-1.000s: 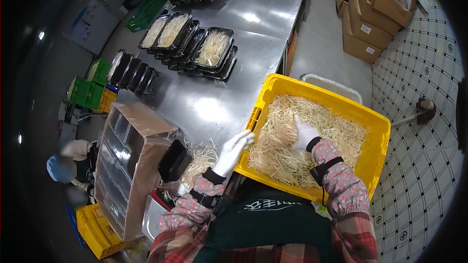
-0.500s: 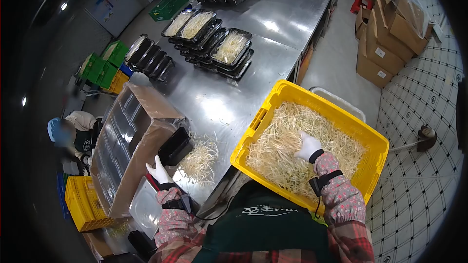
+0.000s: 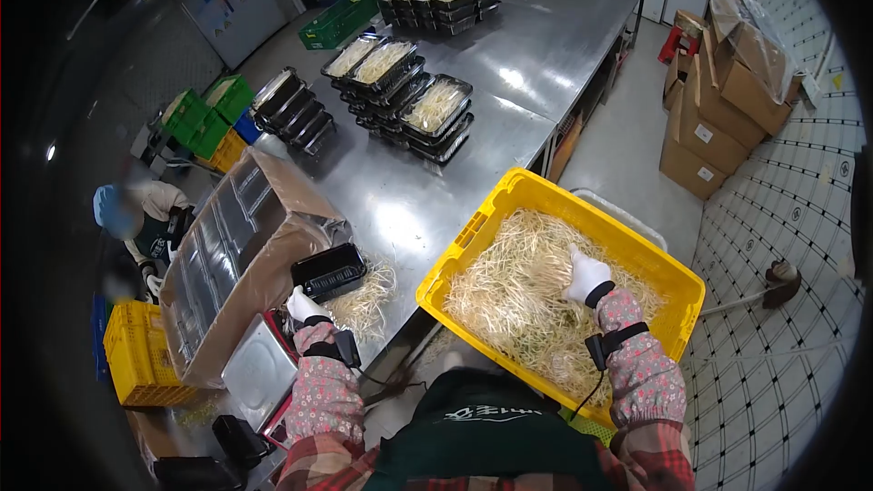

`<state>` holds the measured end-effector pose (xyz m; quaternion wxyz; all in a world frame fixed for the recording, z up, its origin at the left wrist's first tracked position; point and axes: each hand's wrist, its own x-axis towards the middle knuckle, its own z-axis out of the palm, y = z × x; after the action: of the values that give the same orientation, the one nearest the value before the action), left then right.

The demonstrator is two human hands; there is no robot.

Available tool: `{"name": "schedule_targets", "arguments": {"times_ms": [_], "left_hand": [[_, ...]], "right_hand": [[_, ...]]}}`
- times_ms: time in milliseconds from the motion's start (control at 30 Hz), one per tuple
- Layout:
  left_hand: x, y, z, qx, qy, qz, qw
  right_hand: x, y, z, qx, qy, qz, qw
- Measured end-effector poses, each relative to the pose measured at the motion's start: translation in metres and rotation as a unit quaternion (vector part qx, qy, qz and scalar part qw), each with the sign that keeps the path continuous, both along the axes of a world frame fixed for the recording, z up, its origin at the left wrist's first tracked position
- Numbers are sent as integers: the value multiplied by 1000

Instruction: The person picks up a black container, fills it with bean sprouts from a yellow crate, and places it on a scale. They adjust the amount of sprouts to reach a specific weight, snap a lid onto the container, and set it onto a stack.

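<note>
My left hand (image 3: 304, 305), in a white glove, grips the near edge of a black plastic tray (image 3: 329, 273). The tray tilts over a loose pile of bean sprouts (image 3: 368, 302) on the metal table. At the right, a yellow crate (image 3: 473, 229) holds a deep heap of bean sprouts (image 3: 496, 295). Gloved in white too, my right hand (image 3: 587, 276) reaches into that heap and closes on a clump of sprouts at its left side. Its fingertips are partly hidden among the strands.
Left of the tray stands a cardboard box (image 3: 305, 205) of stacked trays, beside a scale (image 3: 261, 368). Filled black trays (image 3: 436, 107) stand in stacks on the table (image 3: 500, 82). Co-workers (image 3: 150, 218) are at the left and far end. Cartons (image 3: 705, 141) stand at right.
My left hand has gone from open beside the black tray to gripping it, and the tray has tipped to show its inside. My right hand stays among the sprouts. The view has shifted slightly.
</note>
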<state>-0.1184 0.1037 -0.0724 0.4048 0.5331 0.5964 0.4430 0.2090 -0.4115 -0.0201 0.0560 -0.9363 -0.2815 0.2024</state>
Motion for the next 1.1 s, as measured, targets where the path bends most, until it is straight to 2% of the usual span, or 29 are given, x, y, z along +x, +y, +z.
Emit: {"name": "schedule_targets", "arguments": {"times_ms": [33,67,100,133,200,300,400,533,567,600,700,800,933,967,1000,1033,1067,1100], "left_hand": [[8,3,0,45,-36,-32,998],[21,4,-6,90,-116,-1,989],[35,-3,2,125,-126,-2,984],[50,-14,16,161,-136,-3,978],[86,-70,80,163,-211,-44,963],[111,-134,127,353,-109,-194,909],[104,-187,166,483,78,-287,823],[60,-204,169,435,226,-398,775],[44,-195,162,389,222,-417,791],[31,-174,136,380,121,-403,823],[-42,-118,124,255,-20,-397,882],[-125,-71,113,163,-133,-357,910],[-221,-29,86,75,-199,-293,932],[-241,-12,56,112,-140,-285,942],[-261,-6,59,111,-62,-274,953],[-276,-3,69,192,67,-221,954],[-286,0,80,267,195,-162,930],[-293,6,98,312,219,-164,910]], "right_hand": [[-1,2,13,0,-5,2,1000],[-3,5,24,6,-25,2,1000],[-5,11,34,13,-44,4,999],[-8,18,45,21,-64,8,998],[-16,37,66,21,-105,46,993],[-35,78,97,3,-152,105,983],[-72,133,128,-10,-188,171,967],[-137,222,134,45,-230,243,941],[-157,246,135,96,-227,258,934],[-179,267,140,127,-240,272,923],[-238,326,142,256,-186,352,881],[-299,394,128,299,-142,438,836],[-385,467,115,234,-137,545,794],[-400,483,101,238,-125,566,780],[-415,495,86,238,-122,586,765],[-428,505,77,230,-125,604,753],[-439,513,69,221,-130,623,739],[-451,521,62,218,-113,643,726]]}}
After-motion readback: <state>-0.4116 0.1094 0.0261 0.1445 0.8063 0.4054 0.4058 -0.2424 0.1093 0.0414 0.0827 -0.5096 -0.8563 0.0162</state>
